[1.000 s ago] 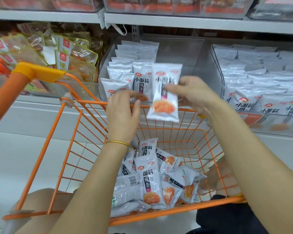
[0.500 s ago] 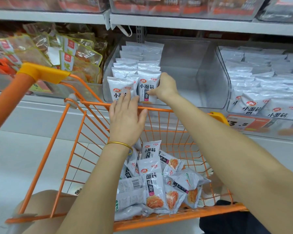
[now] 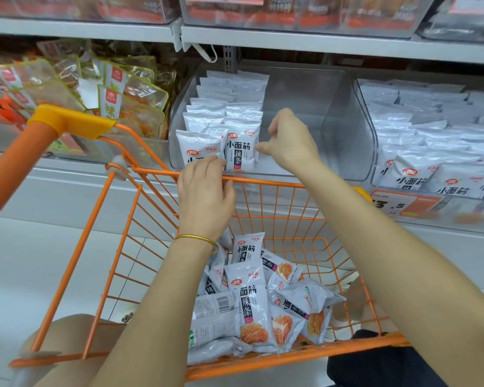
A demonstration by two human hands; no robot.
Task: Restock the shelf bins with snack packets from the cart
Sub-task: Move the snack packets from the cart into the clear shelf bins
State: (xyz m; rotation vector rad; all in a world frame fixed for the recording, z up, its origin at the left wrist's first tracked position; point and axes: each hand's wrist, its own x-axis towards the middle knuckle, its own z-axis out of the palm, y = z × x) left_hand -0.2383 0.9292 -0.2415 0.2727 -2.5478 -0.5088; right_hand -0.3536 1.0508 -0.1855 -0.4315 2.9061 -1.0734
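- The right hand hovers inside the middle clear bin. Its fingers are loosely curled and hold nothing, and the thumb points left at the right edge of the front packet. Whether the thumb touches that packet I cannot tell.
- The left hand lies over the far rim of the orange cart, fingers relaxed and slightly spread. The fingertips reach the bottom of the front left packet in the same bin, and nothing is gripped.
- A thin gold bangle sits on the left wrist.
- The white snack packets in the bin stand upright in two rows against its left wall, running from front to back. The right part of the bin shows bare plastic.
- Below the forearms, a loose heap of the same packets in the cart lies at all angles on the cart's floor, some face up and one showing its barcode.
- The cart's yellow-capped handle corner rises at the left, near the shelf.
- To the right, a neighbouring bin is packed with matching white packets, with an orange price tag on the shelf edge beneath it.
- To the left, another bin holds clear green-edged packets of a different snack.
- A grey upper shelf carries more clear boxes overhead.
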